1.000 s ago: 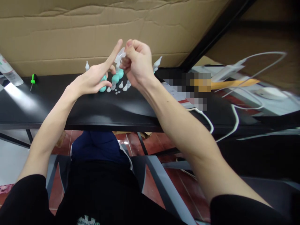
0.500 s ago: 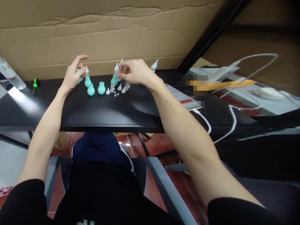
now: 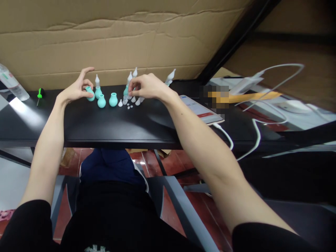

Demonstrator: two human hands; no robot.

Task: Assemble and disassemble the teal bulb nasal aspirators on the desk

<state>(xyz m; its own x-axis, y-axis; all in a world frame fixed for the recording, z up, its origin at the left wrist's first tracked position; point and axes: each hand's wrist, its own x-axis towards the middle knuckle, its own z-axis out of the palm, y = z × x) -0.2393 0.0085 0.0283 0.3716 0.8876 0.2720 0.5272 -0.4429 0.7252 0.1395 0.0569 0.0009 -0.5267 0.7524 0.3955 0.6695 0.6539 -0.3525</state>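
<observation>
My left hand (image 3: 78, 86) pinches a small teal rubber bulb (image 3: 90, 94) between thumb and fingers, its open neck tilted. My right hand (image 3: 144, 86) has its fingertips pressed together over the small parts; whatever they hold is hidden. Two more open teal bulbs (image 3: 101, 101) stand upright in front. Behind them is a teal bulb with a pointed whitish tip (image 3: 97, 82). Another tipped bulb (image 3: 126, 91) stands partly behind my right fingers. Below those fingers lie a clear cup-shaped piece (image 3: 125, 99), white cone-shaped pieces (image 3: 120, 103) and several tiny white discs (image 3: 128, 107).
A tablet (image 3: 199, 110) with a white cable (image 3: 225, 133) lies to the right on the black table (image 3: 118, 127). A green screwdriver (image 3: 39, 93) and a plastic bottle (image 3: 13, 84) are at the left. Cardboard (image 3: 110, 45) rises behind. Another pointed tip (image 3: 171, 75) shows beyond my right wrist.
My left hand has turned and shifted slightly left and down, bringing the held teal bulb into fuller view. The right hand has moved a little left and down toward the small parts.
</observation>
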